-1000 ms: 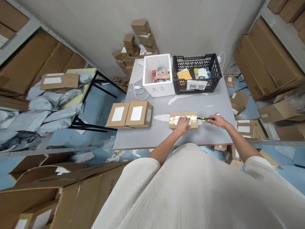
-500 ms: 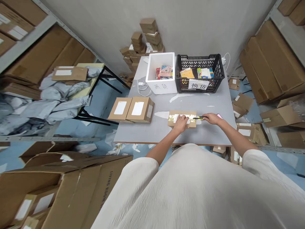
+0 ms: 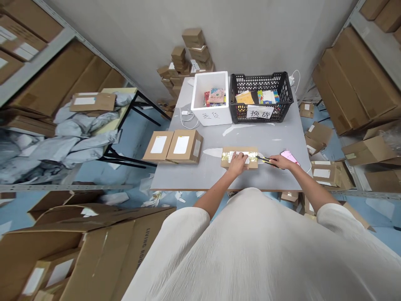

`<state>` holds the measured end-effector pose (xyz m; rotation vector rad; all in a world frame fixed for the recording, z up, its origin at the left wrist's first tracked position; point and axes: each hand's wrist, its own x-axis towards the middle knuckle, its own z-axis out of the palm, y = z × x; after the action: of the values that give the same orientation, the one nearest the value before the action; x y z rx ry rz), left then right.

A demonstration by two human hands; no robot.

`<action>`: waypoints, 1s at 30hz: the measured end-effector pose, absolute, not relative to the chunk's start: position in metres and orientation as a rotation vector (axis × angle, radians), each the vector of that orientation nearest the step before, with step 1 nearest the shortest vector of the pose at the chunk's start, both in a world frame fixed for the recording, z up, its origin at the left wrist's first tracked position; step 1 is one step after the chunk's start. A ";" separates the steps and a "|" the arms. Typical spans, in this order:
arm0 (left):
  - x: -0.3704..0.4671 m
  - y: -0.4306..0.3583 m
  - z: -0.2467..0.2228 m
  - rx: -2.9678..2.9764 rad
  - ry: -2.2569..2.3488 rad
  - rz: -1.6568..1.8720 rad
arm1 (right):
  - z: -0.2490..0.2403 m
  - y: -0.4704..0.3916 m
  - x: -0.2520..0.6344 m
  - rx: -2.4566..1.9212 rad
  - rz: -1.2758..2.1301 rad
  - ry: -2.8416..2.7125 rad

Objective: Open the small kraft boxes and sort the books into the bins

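A small brown carton (image 3: 225, 161) with shiny tape and a white label lies on the grey table (image 3: 188, 177). My left hand (image 3: 238, 163) rests on its top with the fingers spread over the label. In my right hand (image 3: 279, 161), the fingers are wrapped round a slim black and yellow tool (image 3: 266, 160), perhaps a cutter or scissors. The tool's tip reaches the carton's right end. Just beyond my right hand lies a phone with a pink screen (image 3: 290, 157).
Two labelled cartons (image 3: 184, 146) stand on the table's left. At the back are a white foam box (image 3: 213, 116) and a black crate (image 3: 283, 109) with packets. Grey bags cover a side table (image 3: 122, 119). A big open carton (image 3: 109, 246) is at lower left.
My right hand has turned slightly and moved down, and the tool now slants more. More of the phone shows. My left hand stays on the carton.
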<state>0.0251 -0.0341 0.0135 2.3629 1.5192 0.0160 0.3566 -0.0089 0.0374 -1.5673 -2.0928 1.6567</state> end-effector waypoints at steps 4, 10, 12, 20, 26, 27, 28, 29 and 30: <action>0.027 -0.033 0.018 2.353 1.517 0.024 | 0.035 -0.017 0.359 -1.556 1.679 -2.111; 0.030 -0.029 0.023 2.335 1.495 0.010 | 0.026 -0.028 0.343 -1.537 1.552 -2.058; 0.029 -0.031 0.023 2.319 1.485 0.033 | 0.026 -0.028 0.346 -1.611 1.532 -2.010; 0.024 -0.031 0.029 2.221 1.563 0.233 | 0.043 -0.037 0.360 -1.734 1.378 -1.777; 0.031 -0.013 0.034 2.220 1.601 0.240 | 0.055 -0.049 0.343 -1.737 1.134 -2.027; 0.032 -0.011 0.033 2.219 1.598 0.226 | 0.055 -0.051 0.342 -1.721 1.072 -2.092; 0.033 -0.010 0.032 2.220 1.594 0.213 | 0.054 -0.052 0.340 -1.696 1.013 -2.158; 0.033 -0.008 0.030 2.224 1.592 0.202 | 0.053 -0.054 0.339 -1.674 0.961 -2.217; 0.034 -0.007 0.029 2.230 1.591 0.194 | 0.052 -0.055 0.338 -1.661 0.918 -2.266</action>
<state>0.0337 -0.0070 0.0292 2.2302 1.5910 0.1935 0.3382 -0.0549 0.0521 -1.6613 -2.2665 0.9181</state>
